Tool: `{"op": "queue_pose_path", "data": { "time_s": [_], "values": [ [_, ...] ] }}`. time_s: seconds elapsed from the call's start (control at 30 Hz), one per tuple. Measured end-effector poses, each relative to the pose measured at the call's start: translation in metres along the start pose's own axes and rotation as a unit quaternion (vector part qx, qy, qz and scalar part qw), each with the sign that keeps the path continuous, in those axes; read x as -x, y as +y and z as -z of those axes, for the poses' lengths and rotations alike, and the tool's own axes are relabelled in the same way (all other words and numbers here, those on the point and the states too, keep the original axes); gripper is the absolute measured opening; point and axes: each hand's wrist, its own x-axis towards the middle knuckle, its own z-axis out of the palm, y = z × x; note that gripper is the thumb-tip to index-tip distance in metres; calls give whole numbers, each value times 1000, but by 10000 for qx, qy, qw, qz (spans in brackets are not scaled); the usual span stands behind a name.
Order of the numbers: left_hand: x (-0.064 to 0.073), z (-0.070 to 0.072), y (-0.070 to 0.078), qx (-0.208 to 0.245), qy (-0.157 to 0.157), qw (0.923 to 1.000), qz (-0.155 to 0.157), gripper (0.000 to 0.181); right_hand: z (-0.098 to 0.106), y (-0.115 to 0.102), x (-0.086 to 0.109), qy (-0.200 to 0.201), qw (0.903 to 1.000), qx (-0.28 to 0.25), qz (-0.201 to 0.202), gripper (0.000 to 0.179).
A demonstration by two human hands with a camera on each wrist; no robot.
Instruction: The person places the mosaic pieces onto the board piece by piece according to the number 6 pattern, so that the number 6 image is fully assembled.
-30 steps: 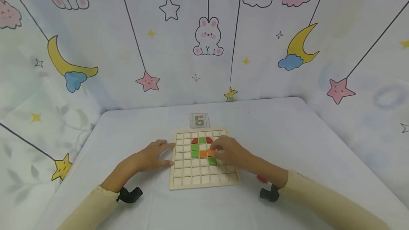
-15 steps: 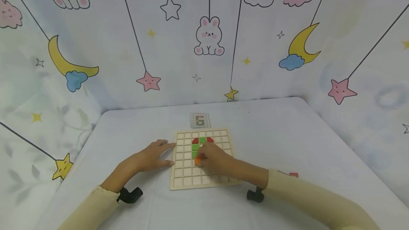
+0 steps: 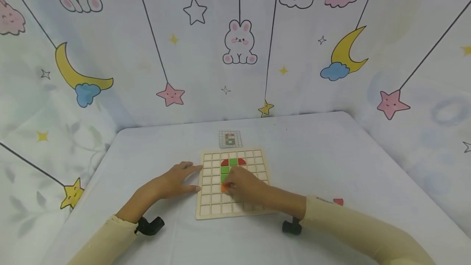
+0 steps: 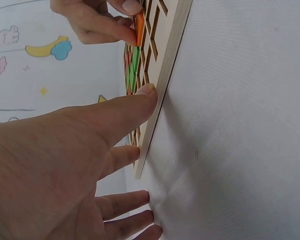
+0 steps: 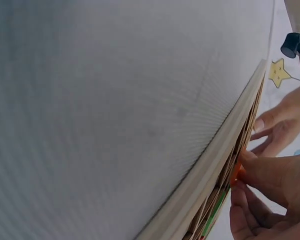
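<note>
A wooden grid board (image 3: 216, 212) lies on the table. My left hand (image 3: 176, 180) rests at its left side, fingers extended, with the thumb (image 4: 145, 92) and index finger touching the rim. My right hand (image 3: 246, 185) pinches an orange square tile (image 3: 223, 188) between thumb and fingertips, at the cell just below a column of green tiles (image 3: 225, 170). In the left wrist view the orange tile (image 4: 139, 29) stands right against the grid. Two red rounded tiles (image 3: 241, 161) flank a green tile (image 3: 233, 162) in the top row. The right hand hides the cells beneath it.
Behind the board lies a small pattern card (image 3: 230, 139) with a gridded figure like a 6. A red piece (image 3: 338, 202) lies on the table to the right, beside the right sleeve (image 3: 353, 224). A printed cloth backdrop (image 3: 206, 64) encloses the table.
My right hand has moved left across the board, from the right end of the orange row to the cell under the green column, bringing an orange tile there. The left hand stays put.
</note>
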Motion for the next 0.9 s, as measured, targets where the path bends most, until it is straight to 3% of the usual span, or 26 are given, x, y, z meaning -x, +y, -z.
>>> {"op": "queue_pose_path", "data": {
  "time_s": [0.2, 0.43, 0.57, 0.77, 0.9],
  "values": [
    [0, 0, 0, -18, 17, 10000, 25, 76, 0, 6, 3, 231, 9984, 113, 498, 22],
    [-1, -3, -3, -34, 17, 10000, 21, 77, 2, 13, 5, 275, 9976, -78, 631, 20],
    [-1, -3, -2, -29, 6, 10000, 56, 77, 11, 22, 17, 283, 9985, -372, 270, 20],
    [-1, -3, -3, 24, 54, 10000, 44, 76, 26, 46, 43, 531, 9912, -909, -804, 18],
    [-1, -3, -4, 38, 77, 9999, 53, 76, 39, 60, 66, 730, 9884, -867, -1008, 19]
  ]
}}
